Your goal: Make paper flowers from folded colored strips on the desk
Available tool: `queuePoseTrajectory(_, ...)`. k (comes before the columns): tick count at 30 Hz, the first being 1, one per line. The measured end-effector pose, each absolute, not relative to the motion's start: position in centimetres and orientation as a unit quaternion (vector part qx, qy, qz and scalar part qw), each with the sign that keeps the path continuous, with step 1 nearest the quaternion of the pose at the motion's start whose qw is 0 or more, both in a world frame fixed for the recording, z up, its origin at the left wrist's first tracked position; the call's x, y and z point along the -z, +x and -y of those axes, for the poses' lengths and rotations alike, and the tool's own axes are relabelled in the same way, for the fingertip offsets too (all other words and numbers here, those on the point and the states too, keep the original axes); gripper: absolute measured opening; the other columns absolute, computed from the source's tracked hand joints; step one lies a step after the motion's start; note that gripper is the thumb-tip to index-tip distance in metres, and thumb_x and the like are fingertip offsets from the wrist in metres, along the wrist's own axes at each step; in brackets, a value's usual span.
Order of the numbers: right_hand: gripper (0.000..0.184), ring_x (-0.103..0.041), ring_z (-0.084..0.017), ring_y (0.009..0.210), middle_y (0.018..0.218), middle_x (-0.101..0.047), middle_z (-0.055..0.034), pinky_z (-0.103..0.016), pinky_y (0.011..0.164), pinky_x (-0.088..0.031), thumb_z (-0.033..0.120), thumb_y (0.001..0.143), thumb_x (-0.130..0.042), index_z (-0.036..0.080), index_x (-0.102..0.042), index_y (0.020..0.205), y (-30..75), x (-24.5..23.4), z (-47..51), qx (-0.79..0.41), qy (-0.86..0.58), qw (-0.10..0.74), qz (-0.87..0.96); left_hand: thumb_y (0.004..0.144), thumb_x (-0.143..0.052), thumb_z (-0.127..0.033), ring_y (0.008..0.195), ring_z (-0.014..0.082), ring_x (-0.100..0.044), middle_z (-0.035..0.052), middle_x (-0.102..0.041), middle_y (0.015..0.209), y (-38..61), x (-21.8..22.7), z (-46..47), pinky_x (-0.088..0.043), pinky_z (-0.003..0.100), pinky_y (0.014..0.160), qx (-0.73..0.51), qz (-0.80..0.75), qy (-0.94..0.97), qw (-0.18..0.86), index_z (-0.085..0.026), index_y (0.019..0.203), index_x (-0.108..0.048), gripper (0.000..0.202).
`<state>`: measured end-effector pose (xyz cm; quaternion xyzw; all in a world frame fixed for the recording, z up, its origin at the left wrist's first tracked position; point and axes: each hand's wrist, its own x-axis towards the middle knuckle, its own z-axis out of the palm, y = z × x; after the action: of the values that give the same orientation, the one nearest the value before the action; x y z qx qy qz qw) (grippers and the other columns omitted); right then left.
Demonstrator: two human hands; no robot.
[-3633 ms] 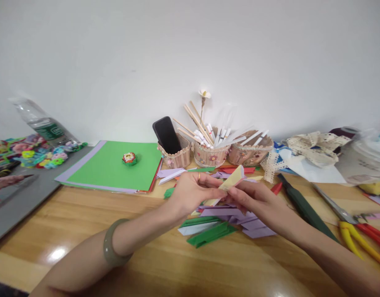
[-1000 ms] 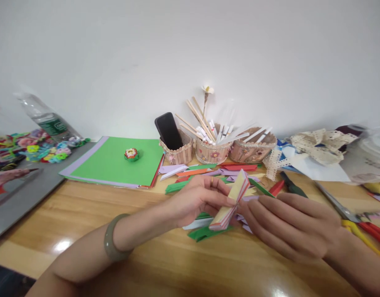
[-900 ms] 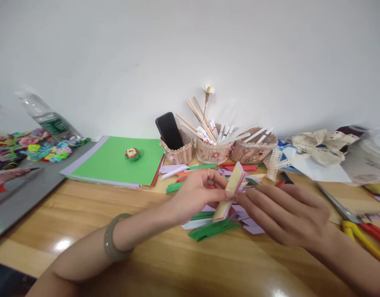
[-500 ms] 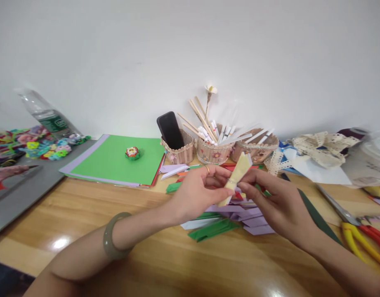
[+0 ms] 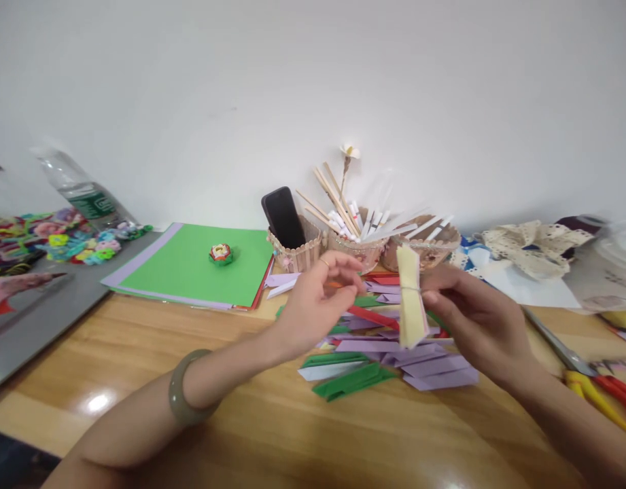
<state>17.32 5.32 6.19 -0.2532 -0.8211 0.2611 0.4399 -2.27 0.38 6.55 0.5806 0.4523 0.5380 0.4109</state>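
Observation:
Between the thumb and fingers of my right hand [image 5: 476, 319] is a bundle of folded pale yellow paper [image 5: 410, 299], held upright and pinched in at its middle by a thin tie. My left hand [image 5: 317, 305] is apart from it, fingers curved and spread, with nothing in them. Beneath both hands lie folded paper strips: purple ones [image 5: 440, 367], green ones [image 5: 353, 384] and a red one [image 5: 376, 317]. A small folded paper flower [image 5: 221, 255] sits on a stack of green paper [image 5: 190, 278] to the left.
Behind the strips stand wooden-stick baskets [image 5: 297, 255] holding a phone [image 5: 283, 217], sticks and pens. Scissors [image 5: 588, 380] lie at the right, near lace ribbon [image 5: 537, 248]. A grey board [image 5: 47, 305], a bottle [image 5: 88, 200] and colourful fuzzy flowers [image 5: 83, 244] are at the left.
My left hand has let go of the yellow paper bundle and drawn off to the left. My right hand has moved slightly right with the bundle, which has turned from slanted to upright.

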Motion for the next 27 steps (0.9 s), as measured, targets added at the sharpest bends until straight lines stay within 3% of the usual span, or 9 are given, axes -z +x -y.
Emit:
queuePoseTrajectory(2,0.01,-0.054,-0.014,0.066,0.073,-0.058,-0.0017,-0.026,0.059,-0.044,0.013,0.082,-0.051,0.022,-0.053,0.079,17.5,-6.2,-5.5,-0.116,-0.222,0.436,0.864,0.078,-0.051,-0.028,0.06,0.0101,-0.054,0.0005,-0.058,0.066,-2.0,-6.6,-0.6,-0.044,0.024,0.059,-0.463,-0.463,0.528,0.541,-0.015,0.08,-0.055,0.013)
queuePoseTrajectory(4,0.017,-0.056,-0.014,0.068,0.078,-0.058,-0.0034,-0.026,0.059,-0.044,0.006,0.082,-0.048,0.023,-0.052,0.085,17.6,-5.9,-5.5,-0.023,-0.199,0.432,0.879,0.073,-0.059,-0.035,0.054,0.0077,-0.049,-0.0002,-0.057,0.066,-1.6,-6.5,-0.7,-0.04,0.022,0.053,-0.423,-0.465,0.511,0.586,-0.014,0.076,-0.057,0.022)
queuePoseTrajectory(7,0.019,-0.056,-0.015,0.066,0.078,-0.06,-0.0045,-0.026,0.055,-0.044,0.006,0.081,-0.047,0.022,-0.051,0.089,17.5,-5.3,-5.3,0.054,-0.18,0.409,0.893,0.062,-0.07,-0.032,0.058,0.0076,-0.048,-0.0004,-0.058,0.072,-0.8,-6.2,-0.5,-0.038,0.021,0.053,-0.435,-0.456,0.515,0.581,-0.014,0.084,-0.058,0.031)
queuePoseTrajectory(11,0.017,-0.056,-0.015,0.062,0.072,-0.061,-0.0032,-0.026,0.051,-0.04,0.007,0.081,-0.046,0.021,-0.052,0.089,17.1,-4.7,-4.8,0.076,-0.17,0.356,0.916,0.061,-0.072,-0.028,0.057,0.0078,-0.046,-0.0013,-0.058,0.069,-0.3,-5.4,-0.3,-0.037,0.021,0.053,-0.462,-0.46,0.527,0.545,-0.015,0.079,-0.059,0.025)
queuePoseTrajectory(14,0.012,-0.051,-0.013,0.054,0.065,-0.056,-0.0019,-0.024,0.047,-0.037,0.011,0.085,-0.044,0.02,-0.05,0.078,16.7,-5.0,-4.5,-0.015,-0.189,0.354,0.916,0.06,-0.073,-0.028,0.055,0.0074,-0.044,-0.0028,-0.054,0.064,-0.3,-5.0,-0.3,-0.035,0.021,0.052,-0.489,-0.489,0.537,0.483,-0.016,0.068,-0.058,0.021)
queuePoseTrajectory(18,0.023,-0.047,-0.011,0.052,0.059,-0.051,0.0006,-0.023,0.047,-0.038,0.024,0.089,-0.042,0.019,-0.049,0.068,16.6,-5.6,-4.7,-0.242,-0.213,0.317,0.892,0.059,-0.075,-0.025,0.055,0.0074,-0.045,-0.0026,-0.052,0.064,-0.4,-5.1,-0.3,-0.036,0.021,0.052,-0.525,-0.474,0.55,0.444,-0.015,0.059,-0.06,0.018)
queuePoseTrajectory(22,0.025,-0.049,-0.01,0.053,0.06,-0.052,0.0021,-0.021,0.048,-0.039,0.033,0.087,-0.047,0.018,-0.052,0.069,17.0,-5.9,-5.2,-0.467,-0.198,0.256,0.823,0.061,-0.074,-0.028,0.058,0.0091,-0.049,0.0,-0.056,0.066,-0.8,-5.1,0.0,-0.039,0.022,0.054,-0.525,-0.446,0.605,0.4,-0.018,0.062,-0.066,0.013)
queuePoseTrajectory(27,0.019,-0.05,-0.008,0.053,0.061,-0.054,0.0024,-0.019,0.049,-0.041,0.032,0.082,-0.056,0.017,-0.056,0.071,17.2,-5.5,-5.4,-0.633,-0.191,0.198,0.724,0.078,-0.057,-0.025,0.074,0.0138,-0.059,0.0049,-0.066,0.08,-1.6,-5.4,0.0,-0.045,0.027,0.072,-0.462,-0.39,0.727,0.327,-0.023,0.073,-0.071,0.015)
